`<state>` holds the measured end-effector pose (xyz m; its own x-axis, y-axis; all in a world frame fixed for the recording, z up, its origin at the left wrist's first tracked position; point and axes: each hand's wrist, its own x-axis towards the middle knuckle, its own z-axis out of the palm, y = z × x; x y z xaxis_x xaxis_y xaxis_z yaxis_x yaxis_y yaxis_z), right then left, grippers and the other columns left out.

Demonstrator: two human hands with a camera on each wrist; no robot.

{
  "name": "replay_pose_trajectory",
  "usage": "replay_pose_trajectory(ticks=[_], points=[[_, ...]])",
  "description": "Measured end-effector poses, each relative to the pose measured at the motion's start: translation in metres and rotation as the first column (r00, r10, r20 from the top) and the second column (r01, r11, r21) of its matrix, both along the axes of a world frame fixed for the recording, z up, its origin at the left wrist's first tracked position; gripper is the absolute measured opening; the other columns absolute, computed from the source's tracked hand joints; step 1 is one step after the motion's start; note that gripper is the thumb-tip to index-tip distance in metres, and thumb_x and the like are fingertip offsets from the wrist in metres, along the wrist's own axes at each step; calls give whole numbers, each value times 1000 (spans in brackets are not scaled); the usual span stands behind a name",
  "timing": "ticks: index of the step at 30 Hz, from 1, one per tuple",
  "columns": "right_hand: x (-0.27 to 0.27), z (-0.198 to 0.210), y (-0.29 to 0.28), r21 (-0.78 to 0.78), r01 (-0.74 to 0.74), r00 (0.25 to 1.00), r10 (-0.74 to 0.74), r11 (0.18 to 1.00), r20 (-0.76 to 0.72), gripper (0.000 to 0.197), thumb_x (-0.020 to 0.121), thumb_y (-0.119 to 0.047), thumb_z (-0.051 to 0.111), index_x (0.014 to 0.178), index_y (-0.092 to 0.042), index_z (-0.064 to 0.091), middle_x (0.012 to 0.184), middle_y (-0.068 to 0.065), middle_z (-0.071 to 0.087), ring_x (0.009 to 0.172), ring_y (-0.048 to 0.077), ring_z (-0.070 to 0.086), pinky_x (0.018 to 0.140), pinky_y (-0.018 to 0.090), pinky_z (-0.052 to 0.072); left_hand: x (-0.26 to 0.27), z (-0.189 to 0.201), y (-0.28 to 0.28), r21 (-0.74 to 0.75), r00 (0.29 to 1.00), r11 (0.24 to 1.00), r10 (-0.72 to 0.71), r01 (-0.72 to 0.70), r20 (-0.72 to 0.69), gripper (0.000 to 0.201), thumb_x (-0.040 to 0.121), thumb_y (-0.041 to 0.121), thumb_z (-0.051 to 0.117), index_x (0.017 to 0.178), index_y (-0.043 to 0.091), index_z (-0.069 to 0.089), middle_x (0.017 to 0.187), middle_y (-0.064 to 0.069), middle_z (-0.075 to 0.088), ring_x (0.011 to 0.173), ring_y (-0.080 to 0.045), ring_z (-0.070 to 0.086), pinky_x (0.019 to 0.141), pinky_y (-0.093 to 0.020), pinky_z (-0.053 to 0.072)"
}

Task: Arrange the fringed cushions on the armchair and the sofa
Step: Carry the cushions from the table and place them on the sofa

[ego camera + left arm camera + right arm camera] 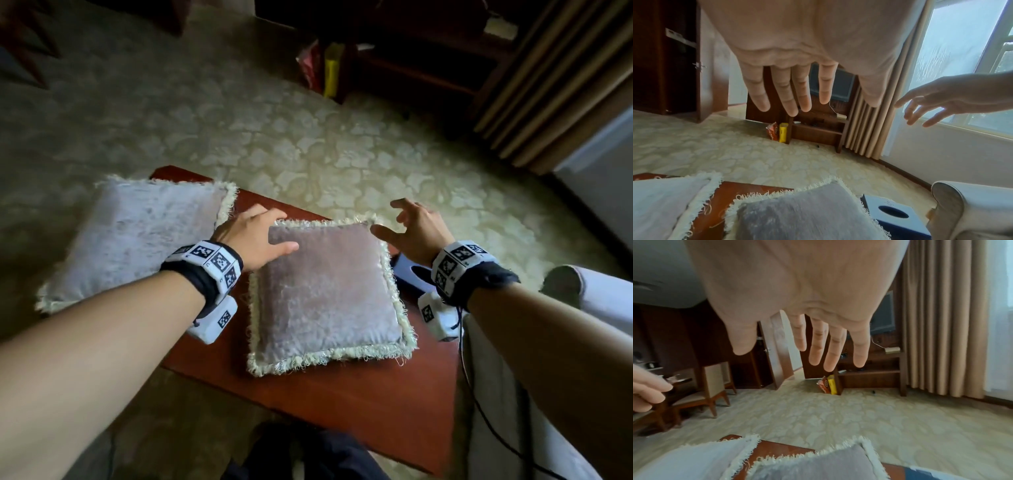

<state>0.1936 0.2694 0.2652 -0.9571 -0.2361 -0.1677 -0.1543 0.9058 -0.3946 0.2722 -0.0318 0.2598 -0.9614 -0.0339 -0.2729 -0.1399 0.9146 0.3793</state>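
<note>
Hands reach over a reddish wooden table (342,404) where two fringed cushions lie flat. The left hand (255,240) hovers with straight, spread fingers above the far left corner of the nearer cushion (329,294); the right hand (416,231) hangs wide open beside its far right corner, gripping nothing. The second cushion (137,236) lies just to the left, partly overhanging the table. This looks like the pick-up step. Next, both hands likely need to close on opposite edges and lift it evenly toward the pale seat arm (568,284) at right.
</note>
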Motion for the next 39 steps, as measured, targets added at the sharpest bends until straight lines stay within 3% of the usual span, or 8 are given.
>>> replay_pose_trajectory(ticks=[10, 15, 22, 24, 27, 29, 34, 39], points=[[-61, -179, 49, -23, 90, 981, -85, 996, 175, 83, 78, -73, 60, 138, -16, 51, 127, 13, 60, 114, 31, 59, 92, 35, 45, -70, -149, 29, 118, 976, 980, 141, -161, 166, 72, 84, 57, 67, 146, 30, 43, 145, -3, 37, 131, -23, 43, 103, -33, 34], [-68, -286, 62, -56, 158, 951, -137, 986, 277, 85, 79, -66, 66, 149, -27, 38, 125, 17, 49, 115, 36, 54, 101, 40, 42, -62, -263, 33, 150, 919, 934, 275, -325, 281, 83, 77, 60, 72, 148, 43, 34, 154, -2, 13, 141, -27, 31, 113, -38, 30], [-75, -393, 63, -83, 189, 935, -153, 979, 321, 110, 58, -90, 53, 153, -47, 16, 141, 25, 36, 136, 36, 29, 114, 49, 28, -56, -368, 24, 145, 829, 852, 428, -503, 358, 107, 62, 64, 81, 146, 63, 14, 161, -2, -10, 150, -28, 10, 119, -45, 20], [-78, -411, 60, -108, 226, 918, -174, 968, 356, 117, 53, -92, 57, 151, -53, 9, 148, 24, 25, 141, 38, 22, 117, 49, 24, -57, -387, 19, 191, 810, 817, 454, -545, 371, 117, 57, 69, 82, 143, 69, 3, 165, -2, -8, 151, -28, 9, 120, -49, 20], [-75, -429, 61, -176, 273, 902, -188, 946, 389, 119, 55, -87, 66, 152, -55, 3, 149, 24, 22, 143, 37, 22, 118, 47, 24, -55, -405, 22, 394, 830, 738, 423, -548, 363, 124, 66, 49, 84, 155, 46, -2, 167, 11, 0, 143, 4, 8, 115, -25, 11], [-73, -433, 62, -218, 268, 904, -167, 939, 392, 117, 61, -79, 71, 153, -51, 4, 145, 21, 30, 137, 34, 31, 112, 38, 27, -55, -411, 24, 429, 838, 723, 423, -541, 345, 122, 70, 39, 83, 157, 39, -2, 166, 13, 0, 138, 11, 7, 111, -19, 10], [-71, -414, 58, -286, 261, 916, -143, 922, 374, 113, 64, -69, 75, 154, -49, 11, 128, 5, 35, 118, 13, 31, 105, 29, 25, -55, -402, 20, 454, 835, 702, 434, -549, 339, 120, 69, 38, 84, 156, 41, 3, 165, 15, 5, 135, 13, 9, 108, -13, 12], [-63, -383, 41, -310, 222, 944, -125, 924, 305, 110, 65, -67, 78, 154, -50, 16, 127, 8, 39, 117, 10, 35, 107, 23, 28, -44, -373, 17, 541, 836, 640, 459, -546, 301, 119, 65, 37, 87, 156, 41, 12, 165, 12, 10, 139, 6, 13, 113, -21, 15]])
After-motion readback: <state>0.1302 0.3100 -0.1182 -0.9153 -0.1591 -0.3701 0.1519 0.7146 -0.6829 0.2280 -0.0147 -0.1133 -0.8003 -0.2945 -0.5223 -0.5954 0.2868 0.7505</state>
